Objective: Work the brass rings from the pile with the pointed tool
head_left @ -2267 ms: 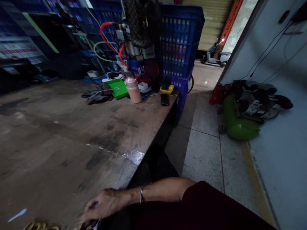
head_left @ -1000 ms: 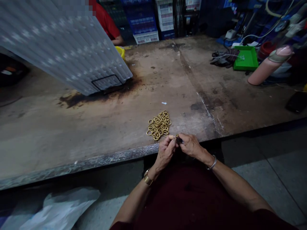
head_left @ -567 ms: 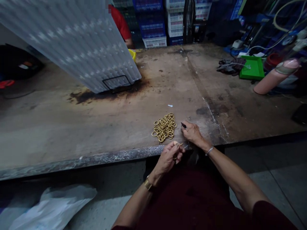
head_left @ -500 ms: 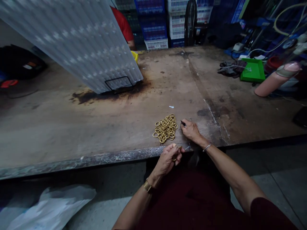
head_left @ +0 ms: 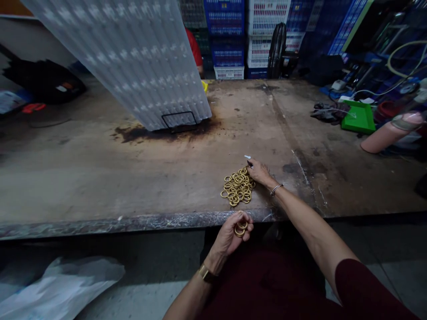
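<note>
My left hand (head_left: 230, 231), a watch on its wrist, is closed around a few gold-coloured metal rings (head_left: 239, 232) just in front of the table edge. Beyond it, a loose pile of similar gold rings (head_left: 235, 189) lies on the wooden table (head_left: 167, 178). My right hand (head_left: 260, 172) is at the pile's far right side, its fingers pinching a small black object (head_left: 249, 164) whose kind I cannot make out. Those fingertips are right by the uppermost rings; whether they touch one is unclear.
A tall ribbed translucent sheet stack (head_left: 143, 66) leans in a black wire stand (head_left: 180, 121). A small white scrap (head_left: 247, 157) lies beyond the pile. At right are a green tray (head_left: 358, 118) and a pink bottle (head_left: 390, 133). A person in a red sleeve (head_left: 195, 49) is partly hidden behind the sheets.
My right hand has moved from beside the pile to its far right corner. My left hand has turned, so the rings in it show more fully. The camera view has shifted slightly.
</note>
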The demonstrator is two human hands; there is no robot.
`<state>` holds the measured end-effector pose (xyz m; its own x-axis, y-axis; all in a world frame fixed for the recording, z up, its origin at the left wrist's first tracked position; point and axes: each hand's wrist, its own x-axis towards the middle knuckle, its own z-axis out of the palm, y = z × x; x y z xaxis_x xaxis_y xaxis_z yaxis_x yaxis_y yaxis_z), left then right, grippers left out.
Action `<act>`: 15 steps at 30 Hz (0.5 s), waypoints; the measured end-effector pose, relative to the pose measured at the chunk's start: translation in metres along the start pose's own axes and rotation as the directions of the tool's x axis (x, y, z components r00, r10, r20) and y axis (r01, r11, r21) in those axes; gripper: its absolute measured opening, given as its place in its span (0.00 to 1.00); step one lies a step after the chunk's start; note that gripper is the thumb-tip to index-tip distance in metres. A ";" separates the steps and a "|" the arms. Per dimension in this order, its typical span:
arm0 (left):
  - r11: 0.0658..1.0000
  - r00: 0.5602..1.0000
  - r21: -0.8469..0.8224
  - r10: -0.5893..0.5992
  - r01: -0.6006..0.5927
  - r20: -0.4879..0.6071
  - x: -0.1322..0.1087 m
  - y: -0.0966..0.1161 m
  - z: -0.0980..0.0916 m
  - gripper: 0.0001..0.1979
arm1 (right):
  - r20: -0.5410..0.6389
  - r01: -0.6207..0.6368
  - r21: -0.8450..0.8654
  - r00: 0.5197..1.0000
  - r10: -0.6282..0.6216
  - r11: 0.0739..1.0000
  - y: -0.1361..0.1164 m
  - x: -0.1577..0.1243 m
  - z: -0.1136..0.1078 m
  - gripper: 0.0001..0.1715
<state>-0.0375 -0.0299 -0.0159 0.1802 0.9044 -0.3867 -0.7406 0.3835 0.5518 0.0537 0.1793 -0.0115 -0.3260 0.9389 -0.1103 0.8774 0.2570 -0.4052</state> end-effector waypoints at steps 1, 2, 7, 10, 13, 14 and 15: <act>1.000 1.000 0.001 0.003 -0.003 0.001 0.000 0.000 0.000 0.15 | 0.000 -0.015 -0.002 1.000 0.015 1.000 -0.001 0.002 0.000 0.23; 1.000 1.000 0.007 0.003 -0.003 0.001 0.000 -0.001 0.000 0.16 | -0.002 -0.027 0.005 1.000 0.027 1.000 -0.001 0.003 -0.001 0.23; 0.999 1.000 0.042 -0.011 0.012 -0.015 0.000 0.000 0.003 0.18 | 0.000 -0.055 0.082 0.999 0.055 0.995 -0.001 0.005 -0.005 0.22; 0.997 0.999 0.074 -0.002 0.004 -0.033 0.001 0.002 0.005 0.20 | -0.055 -0.064 0.130 0.996 0.071 0.989 0.003 0.005 -0.005 0.17; 0.987 0.997 0.151 0.056 -0.046 -0.060 0.005 0.004 0.006 0.21 | -0.128 -0.062 0.208 0.988 0.091 0.976 0.009 0.001 -0.003 0.14; 0.980 0.993 0.184 0.088 -0.073 -0.075 0.006 0.005 0.007 0.21 | -0.155 -0.045 0.244 0.984 0.085 0.969 0.011 -0.002 -0.002 0.13; 0.971 0.988 0.219 0.122 -0.100 -0.093 0.008 0.006 0.007 0.21 | -0.181 -0.011 0.286 0.981 0.065 0.958 0.014 -0.007 -0.002 0.12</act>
<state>-0.0361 -0.0185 -0.0104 0.0272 0.9232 -0.3834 -0.5951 0.3232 0.7358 0.0689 0.1763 -0.0143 -0.1989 0.9796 0.0297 0.7438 0.1706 -0.6463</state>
